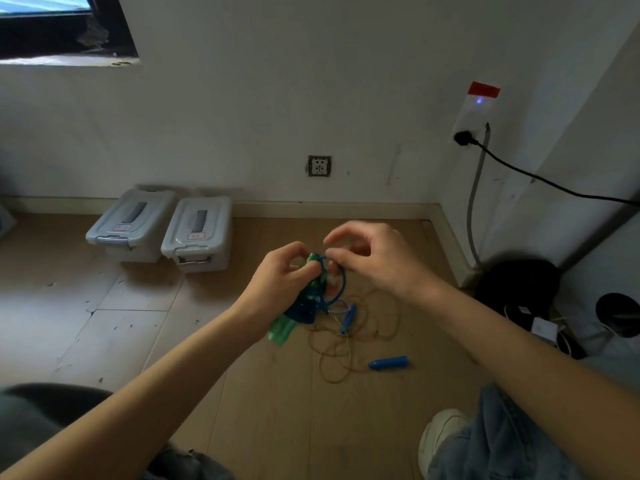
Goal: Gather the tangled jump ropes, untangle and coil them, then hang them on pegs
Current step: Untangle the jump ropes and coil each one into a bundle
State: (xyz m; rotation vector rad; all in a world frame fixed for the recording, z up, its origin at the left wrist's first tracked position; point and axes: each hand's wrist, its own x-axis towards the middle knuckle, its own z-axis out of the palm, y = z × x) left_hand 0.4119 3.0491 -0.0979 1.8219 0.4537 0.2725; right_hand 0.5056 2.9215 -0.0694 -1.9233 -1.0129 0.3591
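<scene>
My left hand grips a bundle of green jump-rope handles with a blue cord wound around them, held above the floor. My right hand pinches a loop of that blue cord at the top of the bundle. A blue-and-white braided cord hangs from the bundle. Below it a thin tan rope lies tangled on the wooden floor, with a blue handle lying loose beside it and another blue handle hanging near the tangle.
Two grey lidded storage boxes stand by the wall at the left. A black bag and cables lie in the right corner, under a plugged-in wall socket. My knees and a white shoe are at the bottom.
</scene>
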